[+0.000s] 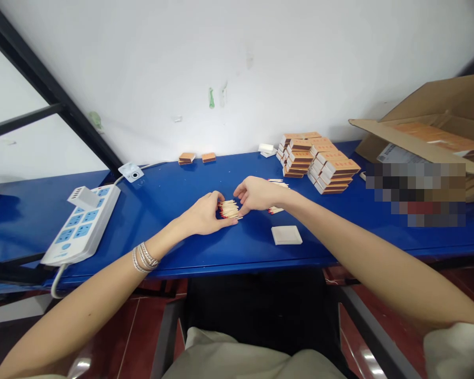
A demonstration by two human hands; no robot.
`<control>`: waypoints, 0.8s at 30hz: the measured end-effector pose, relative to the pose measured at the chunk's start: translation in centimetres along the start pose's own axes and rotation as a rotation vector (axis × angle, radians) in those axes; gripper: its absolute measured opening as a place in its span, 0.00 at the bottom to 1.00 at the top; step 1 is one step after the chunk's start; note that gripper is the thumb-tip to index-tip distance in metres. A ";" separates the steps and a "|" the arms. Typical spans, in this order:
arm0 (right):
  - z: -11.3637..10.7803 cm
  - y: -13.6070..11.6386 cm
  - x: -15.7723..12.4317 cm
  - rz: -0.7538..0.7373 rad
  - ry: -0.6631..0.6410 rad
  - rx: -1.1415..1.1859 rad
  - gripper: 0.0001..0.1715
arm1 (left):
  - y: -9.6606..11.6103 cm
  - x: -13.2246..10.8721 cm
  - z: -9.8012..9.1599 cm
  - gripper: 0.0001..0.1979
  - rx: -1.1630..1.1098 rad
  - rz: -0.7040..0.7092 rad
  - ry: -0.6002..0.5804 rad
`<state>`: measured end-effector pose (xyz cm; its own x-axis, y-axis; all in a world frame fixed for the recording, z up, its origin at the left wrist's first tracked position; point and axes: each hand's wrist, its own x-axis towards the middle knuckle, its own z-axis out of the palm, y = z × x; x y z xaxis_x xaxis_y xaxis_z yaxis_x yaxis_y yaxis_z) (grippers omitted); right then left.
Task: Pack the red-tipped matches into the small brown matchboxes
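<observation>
A small bunch of red-tipped matches (229,209) lies on the blue table between my two hands. My left hand (210,213) curves around the left side of the bunch, thumb along its near edge and fingers apart. From the right, my right hand (256,195) reaches to the bunch with its fingers spread and bent; whether it pinches any match is too small to tell. More matches (277,209) lie partly hidden behind my right wrist. A white matchbox tray (286,235) rests near the table's front edge.
Stacked matchboxes (334,168) stand at the back right, beside white trays (267,149). Two orange matchbox pieces (187,158) (208,157) lie near the wall. A power strip (85,223) is at the left, an open cardboard box (414,139) at the right.
</observation>
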<state>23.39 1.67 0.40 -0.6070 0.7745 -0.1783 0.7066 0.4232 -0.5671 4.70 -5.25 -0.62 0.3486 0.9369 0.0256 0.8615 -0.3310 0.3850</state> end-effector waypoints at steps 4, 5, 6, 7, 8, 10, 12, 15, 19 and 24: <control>-0.2 0.3 0.4 -0.078 -0.064 0.014 0.43 | 0.1 0.3 -0.2 0.29 -0.002 -0.017 -0.019; -0.2 0.2 0.4 -0.089 -0.072 0.003 0.44 | 0.2 0.3 -0.2 0.29 0.002 -0.016 -0.022; -0.2 0.1 0.3 -0.095 -0.082 -0.015 0.45 | 0.2 0.2 -0.1 0.29 0.010 -0.014 -0.024; -0.2 -0.1 0.1 -0.100 -0.094 -0.039 0.44 | 0.3 0.1 -0.1 0.28 0.027 -0.010 -0.024; -0.2 -0.4 -0.1 -0.109 -0.103 -0.066 0.43 | 0.3 0.0 -0.1 0.27 0.053 -0.004 -0.017; -0.1 -0.8 -0.4 -0.136 -0.091 -0.121 0.37 | 0.3 -0.3 0.0 0.26 0.115 0.020 0.016; 0.1 -1.1 -0.8 -0.163 -0.047 -0.166 0.30 | 0.2 -0.6 0.1 0.24 0.158 0.052 0.065; 0.4 -1.4 -1.4 -0.184 -0.010 -0.188 0.22 | 0.0 -1.2 0.3 0.24 0.157 0.078 0.126; 1.1 -1.8 -2.1 -0.200 0.021 -0.191 0.16 | 0.2 -2.0 0.8 0.22 0.219 0.132 0.141; 1.9 -2.0 -2.5 -0.197 0.069 -0.246 0.16 | 1.1 -2.7 1.4 0.17 0.382 0.155 0.105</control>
<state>22.76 -2.02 0.44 -0.7210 0.6925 -0.0245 0.6495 0.6631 -0.3721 5.24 -8.25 -1.52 0.4627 0.8724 0.1576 0.8834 -0.4686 0.0004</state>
